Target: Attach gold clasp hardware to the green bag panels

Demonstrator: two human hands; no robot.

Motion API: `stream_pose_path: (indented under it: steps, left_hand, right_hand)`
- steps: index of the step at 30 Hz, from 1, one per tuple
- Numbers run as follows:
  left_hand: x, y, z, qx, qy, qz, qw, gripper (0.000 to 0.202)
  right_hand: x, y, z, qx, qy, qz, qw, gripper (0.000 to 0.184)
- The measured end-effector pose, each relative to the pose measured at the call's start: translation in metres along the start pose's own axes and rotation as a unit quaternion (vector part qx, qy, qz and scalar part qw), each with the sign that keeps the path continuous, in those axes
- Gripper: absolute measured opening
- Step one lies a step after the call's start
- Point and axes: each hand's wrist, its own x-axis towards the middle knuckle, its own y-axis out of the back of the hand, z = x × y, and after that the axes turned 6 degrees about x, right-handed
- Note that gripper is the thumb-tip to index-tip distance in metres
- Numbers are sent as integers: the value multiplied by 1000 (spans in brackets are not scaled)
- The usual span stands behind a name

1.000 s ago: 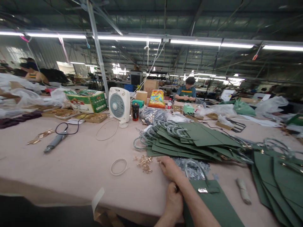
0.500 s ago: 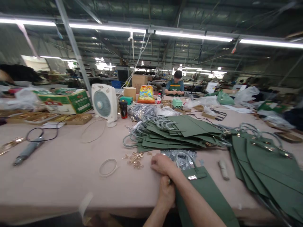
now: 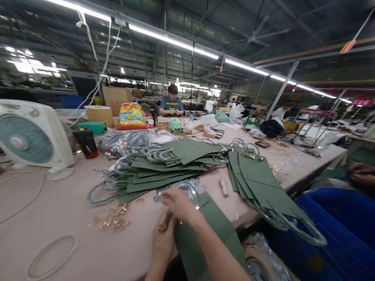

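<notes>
A flat green bag [image 3: 211, 230] lies at the near table edge under my forearm. My right hand [image 3: 178, 203] rests on the bag's top edge, beside a plastic-wrapped handle [image 3: 187, 187]. Its fingers are curled and blurred, and what they pinch is hidden. My left hand [image 3: 163, 242] sits just left of the bag, closed round a small brown stub [image 3: 162, 225] that sticks up from the fist. Loose gold metal fittings [image 3: 114, 220] lie a short way left of both hands.
Two fanned stacks of green bags [image 3: 164, 168] [image 3: 258, 183] lie beyond my hands. A white fan [image 3: 29, 136] and black cup [image 3: 86, 142] stand left. A white ring [image 3: 49, 255] lies near left. A blue bin [image 3: 336, 222] stands right. A person [image 3: 172, 105] sits opposite; another person's hands [image 3: 361, 173] show far right.
The view has swung right, bringing the table's right end and the blue bin into sight. My right hand has shifted onto the bag's top edge; my left hand stays closed beside it.
</notes>
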Motion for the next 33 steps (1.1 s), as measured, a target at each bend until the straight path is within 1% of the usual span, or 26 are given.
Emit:
stream_pose_path:
  steps: [1,2,3,4,6,7,9,10,11,13,14,16,18,19,21,23,25,27,30,31,33]
  left_hand:
    - [1,1,-3,14,-7,0,1000,36]
    - [2,1,-6,31,-14,6,999,36]
    - [2,0,-10,47,-25,16,998,35]
    - [3,0,-14,67,-44,31,996,33]
    - [3,-3,-17,113,-114,42,986,28]
    - [2,-6,-16,137,-156,32,978,26]
    - [3,-12,-8,181,-223,-16,958,28]
    - [3,-16,-2,205,-236,-48,949,30]
    - [4,-20,4,235,-235,-78,940,31]
    - [8,-30,18,322,-210,-130,914,27]
    - [10,-36,24,374,-195,-148,895,23]
    - [14,-46,32,467,-175,-173,849,18]
    - [18,-56,37,527,-163,-186,813,19]
    - [20,-60,39,544,-158,-190,802,21]
    - [23,-66,40,557,-146,-201,793,24]
    - [26,-70,42,552,-127,-211,797,24]
    - [29,-71,43,530,-111,-210,814,22]
    - [32,-71,43,480,-104,-204,847,20]
    - [36,-74,41,368,-93,-195,904,23]
    - [37,-75,40,332,-91,-198,918,25]
    - [39,-78,37,265,-107,-223,932,33]
  right_hand:
    - [-11,8,10,79,-2,62,995,21]
    - [-23,15,22,161,-8,120,980,21]
    - [-35,21,35,230,-18,155,961,23]
    - [-48,27,50,277,-29,182,943,27]
    - [-73,36,81,321,-63,236,915,35]
    - [-84,40,96,317,-79,255,910,38]
    - [-102,47,121,304,-107,297,899,40]
    - [-109,50,130,301,-115,311,894,41]
    - [-114,52,137,303,-119,322,889,41]
    - [-119,57,145,308,-122,325,886,43]
    - [-120,59,147,306,-122,321,888,44]
    - [-120,60,149,295,-124,314,894,46]
    - [-120,61,151,281,-129,310,899,50]
    - [-120,60,151,274,-132,310,901,52]
    - [-121,60,151,263,-139,310,903,55]
    - [-123,58,150,252,-146,307,906,56]
    - [-124,56,147,239,-145,300,912,55]
    - [-126,54,143,209,-125,286,926,49]
    - [-127,51,135,137,-66,250,956,37]
    - [-127,50,132,119,-47,235,964,34]
    - [-127,49,130,99,-20,216,971,32]
